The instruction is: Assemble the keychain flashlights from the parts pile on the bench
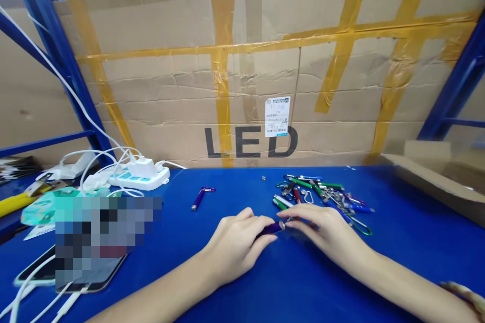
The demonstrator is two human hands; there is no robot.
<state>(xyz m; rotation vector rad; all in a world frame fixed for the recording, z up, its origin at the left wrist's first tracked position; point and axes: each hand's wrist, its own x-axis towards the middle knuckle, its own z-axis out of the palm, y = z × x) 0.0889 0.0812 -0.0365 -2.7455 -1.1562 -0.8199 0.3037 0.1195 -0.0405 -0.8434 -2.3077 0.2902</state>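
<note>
My left hand (242,239) is closed around a small purple flashlight (273,228), its open-looking silvery end pointing right. Just beyond that end, my right hand (328,229) pinches thumb and fingers together on something small and metallic that I cannot make out clearly. The pinched fingertips are very close to the flashlight's end; whether they touch it I cannot tell. Behind my right hand lies a loose pile of mini flashlights and carabiner clips (333,193) in green, blue, red and purple, partly hidden by the hand. Another purple flashlight with a clip (198,199) lies apart on the left.
A blue tabletop (182,262) runs back to a large taped cardboard sheet (170,96) marked LED. On the left are a white power strip (151,177) with cables, phones (109,275) and a yellow-handled tool (18,202). An open cardboard box (435,181) stands right.
</note>
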